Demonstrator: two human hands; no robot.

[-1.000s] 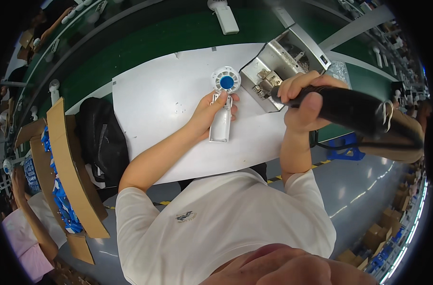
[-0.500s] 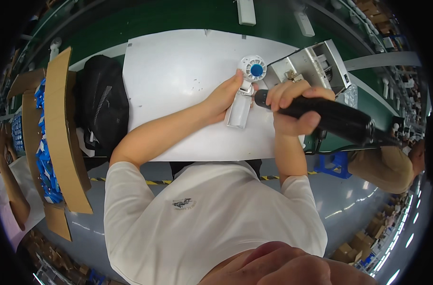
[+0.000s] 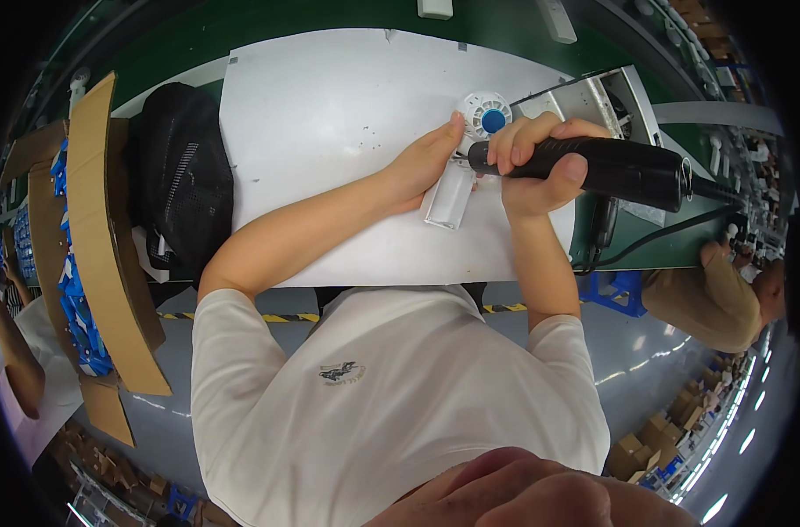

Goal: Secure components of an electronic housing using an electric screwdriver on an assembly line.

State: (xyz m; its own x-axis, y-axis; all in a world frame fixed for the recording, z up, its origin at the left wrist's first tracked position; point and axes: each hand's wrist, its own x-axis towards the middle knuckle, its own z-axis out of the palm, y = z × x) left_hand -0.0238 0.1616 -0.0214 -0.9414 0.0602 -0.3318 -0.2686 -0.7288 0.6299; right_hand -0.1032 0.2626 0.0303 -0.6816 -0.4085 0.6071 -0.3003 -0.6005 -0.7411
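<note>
A white handheld fan [image 3: 450, 200] lies on the white work sheet, its open handle pointing toward me. Its round, slotted head with a blue centre is at the far end. My left hand [image 3: 420, 169] is closed around the fan near its neck, thumb up beside the head. My right hand [image 3: 533, 169] grips a black electric screwdriver [image 3: 633, 174], held nearly level above the sheet. The driver's front end is over the fan's neck, at the top of the handle. Its bit is mostly hidden, so contact with a screw cannot be made out.
A metal box-like device [image 3: 606, 98] stands beyond my right hand, with a black cable [image 3: 668, 235] nearby. At left are a black bag [image 3: 185, 176] and an open carton [image 3: 110, 237] holding blue packets. White parts [image 3: 556, 19] lie on the green bench. Other people sit at both sides.
The screwdriver has swung to a more level angle, and its front end has moved closer over the fan's neck. The fan has shifted slightly right, still in my left hand.
</note>
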